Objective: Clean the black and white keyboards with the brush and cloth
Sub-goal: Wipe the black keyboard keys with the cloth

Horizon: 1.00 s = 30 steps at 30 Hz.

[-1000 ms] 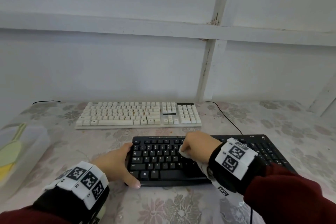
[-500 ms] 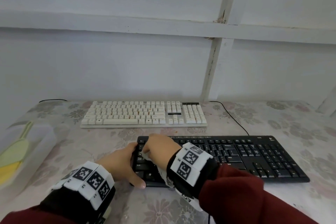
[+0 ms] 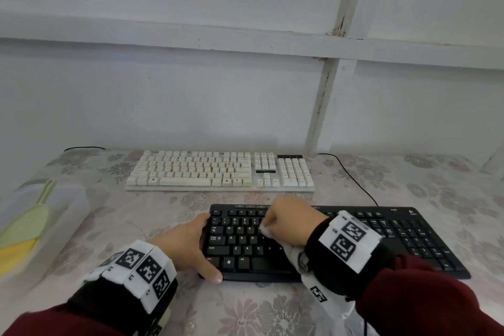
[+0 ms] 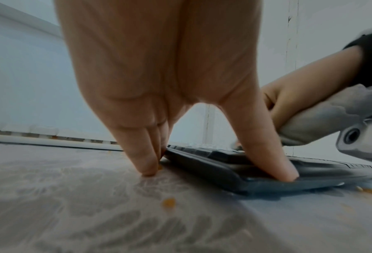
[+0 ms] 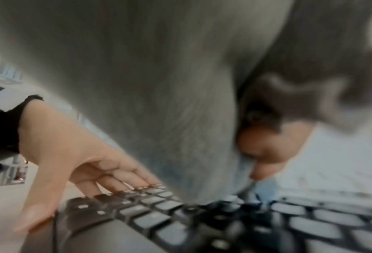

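The black keyboard (image 3: 368,240) lies near me on the table, and the white keyboard (image 3: 218,172) lies behind it. My left hand (image 3: 203,247) steadies the black keyboard's left end with straight fingers (image 4: 146,162), its thumb (image 4: 278,164) resting on the front edge. My right hand (image 3: 289,222) is a fist that grips a pale grey cloth (image 3: 294,255) and presses it onto the keys left of the middle. In the right wrist view the cloth (image 5: 159,102) fills most of the frame over the keys (image 5: 224,222). A yellow-green brush-like thing (image 3: 24,226) lies in a translucent box at the far left.
The flowered tablecloth (image 3: 272,314) covers the table, and a white wall stands close behind it. A black cable (image 3: 351,177) runs from the black keyboard towards the wall. Small orange crumbs (image 4: 168,202) lie on the cloth by the black keyboard's left end.
My right hand swept the cloth left across the black keys, then came back towards the middle. The left hand has stayed at the keyboard's left end. The head view has shifted slightly.
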Motion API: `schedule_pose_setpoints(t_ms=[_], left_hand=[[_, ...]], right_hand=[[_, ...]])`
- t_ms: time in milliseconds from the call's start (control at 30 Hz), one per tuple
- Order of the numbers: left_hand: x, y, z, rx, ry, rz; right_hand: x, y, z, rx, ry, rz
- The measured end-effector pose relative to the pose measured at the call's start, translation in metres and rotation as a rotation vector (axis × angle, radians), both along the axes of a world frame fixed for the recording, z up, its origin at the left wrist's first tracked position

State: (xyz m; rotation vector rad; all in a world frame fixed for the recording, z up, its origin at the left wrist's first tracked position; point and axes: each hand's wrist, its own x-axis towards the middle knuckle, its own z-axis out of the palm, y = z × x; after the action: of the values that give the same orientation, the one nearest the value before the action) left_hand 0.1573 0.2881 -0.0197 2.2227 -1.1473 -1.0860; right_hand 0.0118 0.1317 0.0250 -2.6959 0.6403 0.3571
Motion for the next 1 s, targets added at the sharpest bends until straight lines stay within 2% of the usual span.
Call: schedule_pose_setpoints(t_ms=[133,300,400,633,867,933,1000], left_hand=[[-0.001,-0.002,0.001,-0.019,-0.01,-0.036],[0.002,-0.002,0.002,-0.011,-0.024,-0.062],[0.001,-0.001,0.0,-0.032,-0.01,-0.025],[0.003,0.0,-0.001,-0.027,0.03,-0.033],[0.004,0.0,-0.002,-0.033,0.039,-0.03],[0.005,0.0,-0.003,-0.038,0.054,-0.033],[0.006,0.0,-0.005,-0.042,0.056,-0.03]], right_hand=[[0.032,0.029,-0.002,0.134,-0.127,0.111],[0.056,0.042,-0.013,0.032,-0.07,0.195],[0.049,0.034,-0.02,-0.08,-0.054,0.17],[-0.004,-0.008,-0.021,-0.073,0.008,0.046],[-0.037,-0.026,0.01,-0.058,0.041,-0.072],[-0.039,-0.027,0.014,-0.021,-0.029,-0.072],[-0.038,-0.024,0.011,-0.033,-0.015,-0.013]])
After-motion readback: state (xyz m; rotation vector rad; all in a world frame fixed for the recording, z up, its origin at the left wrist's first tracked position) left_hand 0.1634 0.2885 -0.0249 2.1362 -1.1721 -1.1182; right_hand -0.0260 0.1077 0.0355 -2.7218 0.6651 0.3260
